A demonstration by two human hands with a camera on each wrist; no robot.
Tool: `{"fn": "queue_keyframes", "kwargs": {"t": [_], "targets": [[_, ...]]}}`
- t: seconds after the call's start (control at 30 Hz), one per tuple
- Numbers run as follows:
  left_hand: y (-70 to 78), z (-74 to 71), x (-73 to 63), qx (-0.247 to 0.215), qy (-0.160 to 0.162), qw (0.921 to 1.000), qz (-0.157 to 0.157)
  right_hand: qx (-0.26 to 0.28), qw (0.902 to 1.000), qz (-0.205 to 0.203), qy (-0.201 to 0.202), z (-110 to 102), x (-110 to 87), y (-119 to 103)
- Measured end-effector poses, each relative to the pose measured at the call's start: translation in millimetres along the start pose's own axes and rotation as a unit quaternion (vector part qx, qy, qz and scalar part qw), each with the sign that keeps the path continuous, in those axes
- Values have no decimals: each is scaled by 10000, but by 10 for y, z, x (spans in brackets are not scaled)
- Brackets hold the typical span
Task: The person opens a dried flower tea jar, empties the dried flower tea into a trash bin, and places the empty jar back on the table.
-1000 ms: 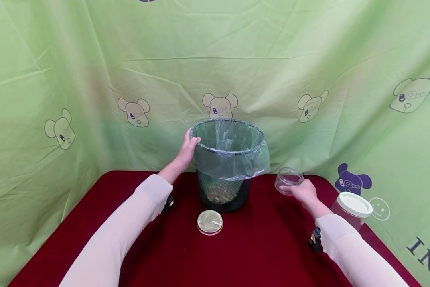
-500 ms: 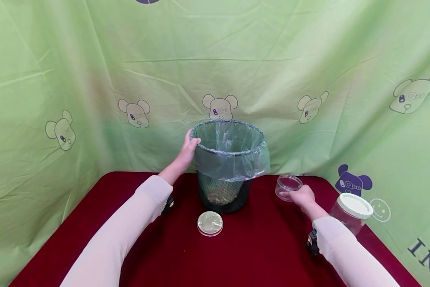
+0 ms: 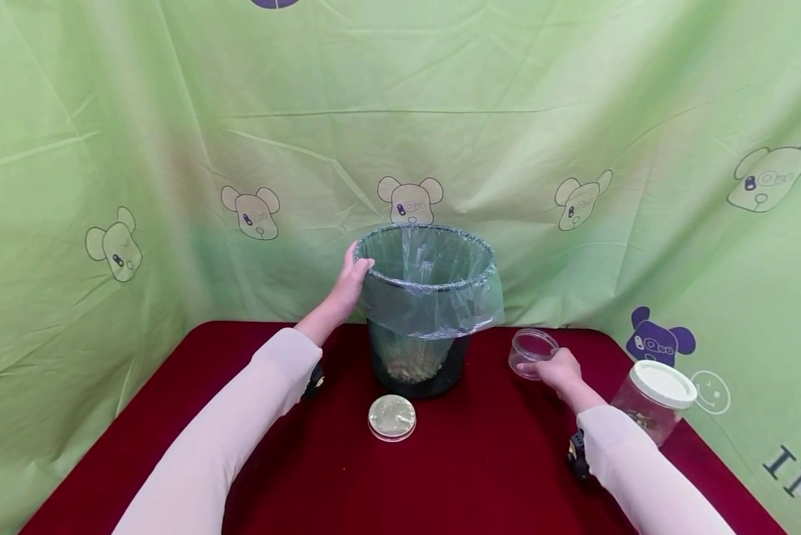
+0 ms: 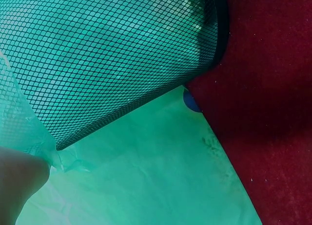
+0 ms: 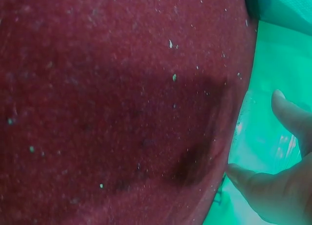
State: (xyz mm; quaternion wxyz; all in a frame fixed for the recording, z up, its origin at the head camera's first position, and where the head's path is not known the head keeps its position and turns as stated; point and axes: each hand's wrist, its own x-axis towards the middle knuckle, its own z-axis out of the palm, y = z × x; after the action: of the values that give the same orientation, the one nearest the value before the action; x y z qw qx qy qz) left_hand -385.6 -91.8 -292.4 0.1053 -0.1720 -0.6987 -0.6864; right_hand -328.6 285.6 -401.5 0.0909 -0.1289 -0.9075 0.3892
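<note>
A black mesh wastebasket (image 3: 410,357) with a thin clear bag over its rim stands upright at the back of the table. My left hand (image 3: 351,279) grips the basket's left rim, thumb over the bag's folded edge; only part of this hand (image 4: 22,181) shows in the left wrist view. To the right of the basket, my right hand (image 3: 561,370) holds a small clear lidless jar (image 3: 530,349) by its near side. Fingers and thumb of that hand (image 5: 278,191) appear at the right edge of the right wrist view, where the jar is hard to make out.
A round silvery lid (image 3: 391,416) lies in front of the basket. At the table's right edge, a larger clear jar (image 3: 654,397) with a white lid stands partly behind my right forearm. Dark red cloth (image 3: 440,475) covers the table, and a green printed curtain (image 3: 307,148) surrounds it.
My right hand has come down and slightly left with the small jar, now nearer the table. The left hand and the wastebasket have stayed in place.
</note>
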Motion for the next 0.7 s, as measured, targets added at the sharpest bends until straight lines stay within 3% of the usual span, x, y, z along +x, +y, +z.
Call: {"fn": "queue_keyframes", "kwargs": {"t": [0.7], "targets": [[-20,-8,5,-7,-26,10000,0,-17,9995,70,-318,100,29,58]]}}
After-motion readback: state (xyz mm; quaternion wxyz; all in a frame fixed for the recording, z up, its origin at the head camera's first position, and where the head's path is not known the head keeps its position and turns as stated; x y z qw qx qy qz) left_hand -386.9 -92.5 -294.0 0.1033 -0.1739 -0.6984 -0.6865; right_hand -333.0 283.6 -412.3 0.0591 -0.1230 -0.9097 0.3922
